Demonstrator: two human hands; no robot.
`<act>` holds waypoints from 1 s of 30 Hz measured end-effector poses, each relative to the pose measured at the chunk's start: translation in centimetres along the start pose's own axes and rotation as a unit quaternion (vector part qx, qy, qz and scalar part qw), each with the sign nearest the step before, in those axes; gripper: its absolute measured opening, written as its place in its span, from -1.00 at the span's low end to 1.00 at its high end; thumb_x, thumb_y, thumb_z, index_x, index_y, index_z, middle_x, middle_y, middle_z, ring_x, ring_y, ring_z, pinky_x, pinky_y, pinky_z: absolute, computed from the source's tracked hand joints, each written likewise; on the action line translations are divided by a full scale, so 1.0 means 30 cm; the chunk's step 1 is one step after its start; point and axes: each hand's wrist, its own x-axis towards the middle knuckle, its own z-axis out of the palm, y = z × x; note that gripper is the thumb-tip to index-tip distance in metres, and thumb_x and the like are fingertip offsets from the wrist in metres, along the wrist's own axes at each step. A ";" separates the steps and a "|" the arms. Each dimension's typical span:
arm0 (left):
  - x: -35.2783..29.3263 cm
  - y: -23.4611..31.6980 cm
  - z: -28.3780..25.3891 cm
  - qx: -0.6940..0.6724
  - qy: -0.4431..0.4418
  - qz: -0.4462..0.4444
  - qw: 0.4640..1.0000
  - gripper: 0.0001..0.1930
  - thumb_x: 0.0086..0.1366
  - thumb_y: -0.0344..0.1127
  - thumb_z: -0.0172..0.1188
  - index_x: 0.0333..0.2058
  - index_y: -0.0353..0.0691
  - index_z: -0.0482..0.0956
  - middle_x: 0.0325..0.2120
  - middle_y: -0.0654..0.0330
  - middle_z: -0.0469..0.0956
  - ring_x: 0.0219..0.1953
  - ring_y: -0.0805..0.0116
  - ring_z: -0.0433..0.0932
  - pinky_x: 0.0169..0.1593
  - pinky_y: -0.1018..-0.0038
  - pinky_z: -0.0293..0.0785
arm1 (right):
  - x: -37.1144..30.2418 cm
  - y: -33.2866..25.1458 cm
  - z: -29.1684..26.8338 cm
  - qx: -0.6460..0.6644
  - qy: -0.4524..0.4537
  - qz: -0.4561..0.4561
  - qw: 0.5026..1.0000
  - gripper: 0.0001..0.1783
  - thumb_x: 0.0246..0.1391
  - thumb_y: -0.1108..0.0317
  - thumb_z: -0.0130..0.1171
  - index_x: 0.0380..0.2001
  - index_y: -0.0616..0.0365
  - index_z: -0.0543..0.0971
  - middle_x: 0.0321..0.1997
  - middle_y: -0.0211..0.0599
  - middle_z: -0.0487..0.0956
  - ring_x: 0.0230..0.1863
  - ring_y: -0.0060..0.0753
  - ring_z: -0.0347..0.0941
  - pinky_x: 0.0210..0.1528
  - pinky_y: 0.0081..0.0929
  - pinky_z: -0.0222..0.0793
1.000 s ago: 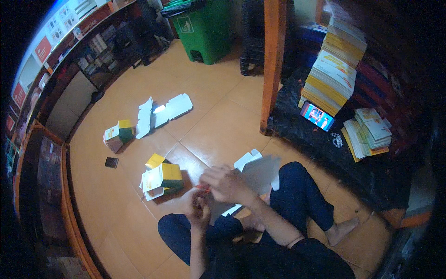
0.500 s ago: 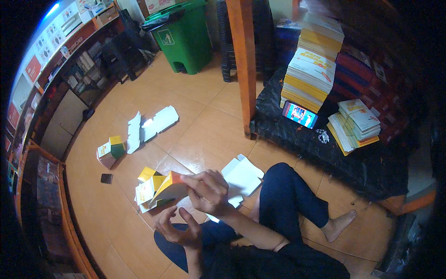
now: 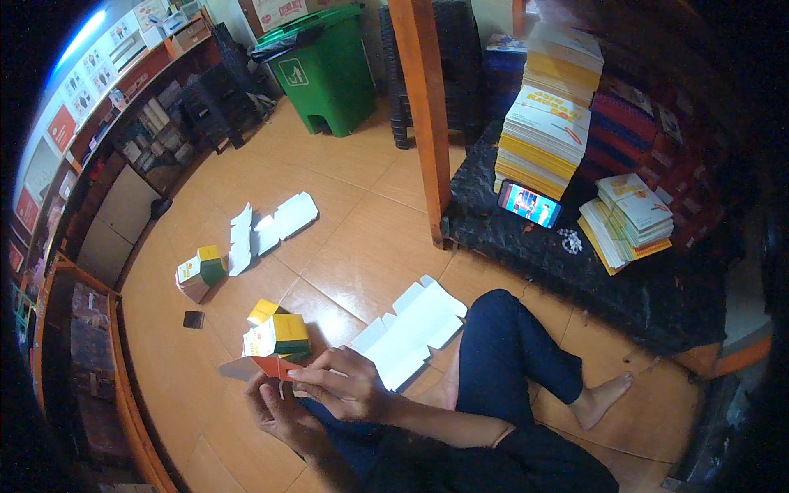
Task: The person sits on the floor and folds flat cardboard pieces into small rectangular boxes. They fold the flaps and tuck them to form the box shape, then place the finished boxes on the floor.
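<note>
In front of me both hands are at a small paper carton point(image 3: 271, 366) with an orange-red panel and a greyish panel sticking out to the left. My right hand point(image 3: 352, 384) pinches its right end between thumb and fingers. My left hand point(image 3: 283, 413) is closed at its lower edge, the fingertips partly hidden. Just beyond stand folded yellow and white cartons point(image 3: 289, 333) with green lower sides. To the right of my hands a white unfolded carton blank point(image 3: 415, 329) lies flat on the tiles.
Farther left are another group of folded cartons point(image 3: 201, 269), white blanks point(image 3: 283, 222) and a dark flat square point(image 3: 193, 320). On the right, a black-covered platform point(image 3: 567, 287) bears stacked cartons point(image 3: 542, 135), a smaller stack point(image 3: 629, 214) and a phone point(image 3: 530, 205). An orange post point(image 3: 423, 115) and green bin point(image 3: 325, 70) stand behind.
The carton has come down and left, turning so its orange-red panel shows. My left hand, open below it before, has closed at its edge. More of the white blank is uncovered.
</note>
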 end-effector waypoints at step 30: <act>-0.101 0.040 0.012 0.114 0.043 0.019 0.992 -0.86 0.35 -0.48 0.21 -0.19 -0.45 0.62 -0.27 0.06 0.66 -0.27 0.36 0.61 -0.15 0.50 0.54 | 0.011 -0.044 -0.026 0.157 -0.035 0.134 0.978 -0.82 0.03 0.53 0.39 -0.25 0.23 0.68 -0.32 -0.21 0.56 -0.28 -0.34 0.55 -0.26 -0.49 0.47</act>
